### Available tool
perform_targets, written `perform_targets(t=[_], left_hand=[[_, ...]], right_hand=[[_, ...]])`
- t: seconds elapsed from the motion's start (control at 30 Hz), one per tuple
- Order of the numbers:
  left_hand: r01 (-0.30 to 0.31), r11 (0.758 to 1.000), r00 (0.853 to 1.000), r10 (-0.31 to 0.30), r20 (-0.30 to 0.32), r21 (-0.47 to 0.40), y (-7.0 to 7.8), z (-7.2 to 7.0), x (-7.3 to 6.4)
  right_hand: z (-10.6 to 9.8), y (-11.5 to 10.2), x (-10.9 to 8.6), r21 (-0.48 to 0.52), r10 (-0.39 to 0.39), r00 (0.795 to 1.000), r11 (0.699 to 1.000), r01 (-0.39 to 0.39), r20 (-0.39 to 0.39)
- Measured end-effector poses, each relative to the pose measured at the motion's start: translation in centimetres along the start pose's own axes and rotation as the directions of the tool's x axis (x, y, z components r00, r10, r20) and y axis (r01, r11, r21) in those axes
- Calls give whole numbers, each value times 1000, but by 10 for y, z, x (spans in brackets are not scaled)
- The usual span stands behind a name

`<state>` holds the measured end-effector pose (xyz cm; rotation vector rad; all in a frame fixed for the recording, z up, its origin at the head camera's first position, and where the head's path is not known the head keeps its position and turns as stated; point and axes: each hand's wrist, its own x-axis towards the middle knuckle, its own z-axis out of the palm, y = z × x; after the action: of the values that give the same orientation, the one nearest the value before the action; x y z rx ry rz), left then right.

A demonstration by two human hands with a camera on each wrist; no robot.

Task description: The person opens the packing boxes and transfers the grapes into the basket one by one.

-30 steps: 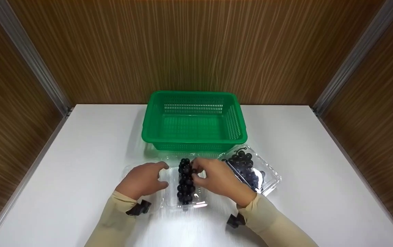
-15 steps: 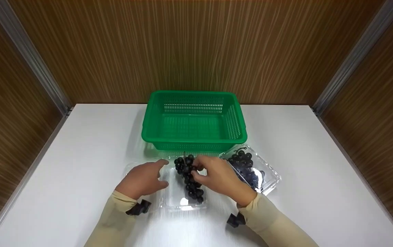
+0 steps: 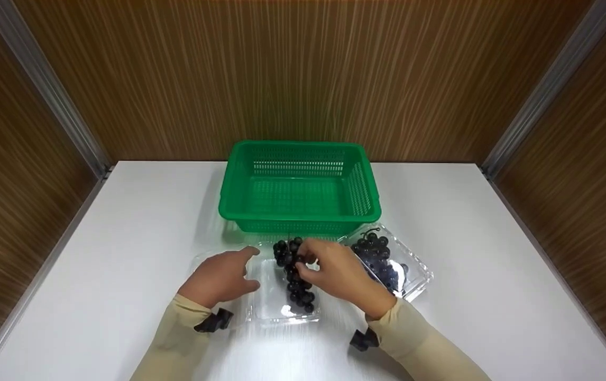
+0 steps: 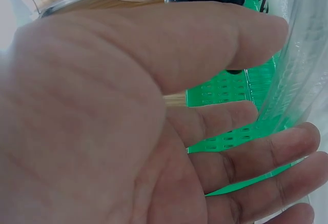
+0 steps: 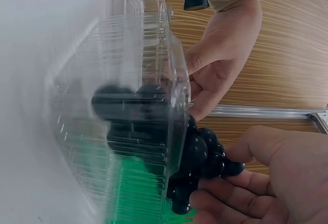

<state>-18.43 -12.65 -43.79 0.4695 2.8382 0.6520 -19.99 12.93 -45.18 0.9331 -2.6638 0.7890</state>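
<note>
My right hand (image 3: 337, 272) pinches a bunch of dark grapes (image 3: 299, 293) between thumb and fingers, near its upper right side. Inside an uncovered clear plastic clamshell box (image 3: 271, 304), the lower part of the bunch hangs down; the right wrist view shows grapes (image 5: 197, 152) standing above the box rim (image 5: 179, 96). A thin stem sticks up at the top of the bunch. My left hand (image 3: 218, 280) is at the box's left side, thumb and fingers spread apart, holding nothing. In the left wrist view its fingers (image 4: 256, 160) extend beside the clear plastic wall.
Behind the box stands a green plastic basket (image 3: 303, 217) with nothing in it. A second clear clamshell box (image 3: 416, 264), holding more dark grapes (image 3: 372, 246), lies angled at the right by my right wrist. Wood-patterned panels (image 3: 303, 79) enclose the white table (image 3: 139, 222).
The bunch has turned in my right hand: its lower end swung right, and its stem came into view at the top. Both hands have stayed nearly in place.
</note>
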Motion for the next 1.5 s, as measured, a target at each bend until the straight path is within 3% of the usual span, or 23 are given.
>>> perform_targets(t=[1.5], left_hand=[[0, 1000, 1000, 0, 15, -2, 4, -3, -5]], right_hand=[[-5, 2, 0, -8, -40, 999, 999, 40, -6]])
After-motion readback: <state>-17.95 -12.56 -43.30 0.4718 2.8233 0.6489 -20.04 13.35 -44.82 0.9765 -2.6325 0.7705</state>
